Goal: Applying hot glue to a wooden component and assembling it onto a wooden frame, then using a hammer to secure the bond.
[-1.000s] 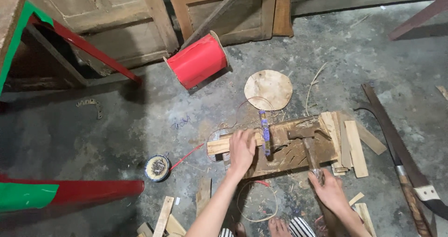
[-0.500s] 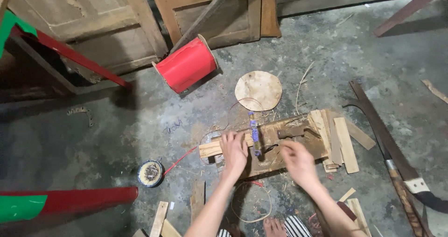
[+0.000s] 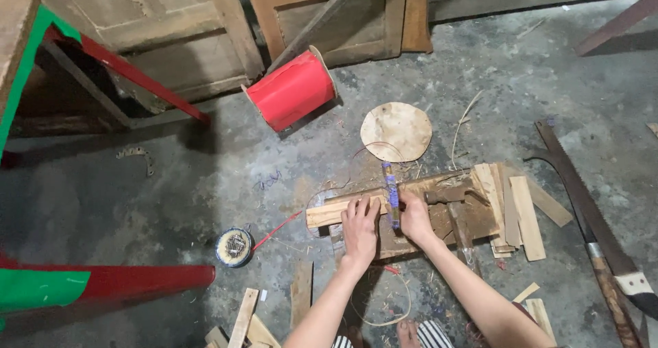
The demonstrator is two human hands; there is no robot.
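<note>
Your left hand (image 3: 359,226) lies open, palm down, pressing a wood strip (image 3: 336,213) onto the board (image 3: 439,219) on the floor, while your right hand (image 3: 414,218) just beside it is closed around the lower end of a purple rod (image 3: 391,192) standing between them. Just right of your right hand lies a hammer (image 3: 454,211), then stacked slats (image 3: 510,207) and, farther right, a saw (image 3: 589,218). Beyond your hands lie a round disc (image 3: 397,132) and a red spool (image 3: 291,91); left of them sits a small wire coil (image 3: 234,246).

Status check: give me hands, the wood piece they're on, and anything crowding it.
Left hand flat on wood strip. Right hand grips blue-handled tool, upright on the strip. Hammer lies close right, on the board.
</note>
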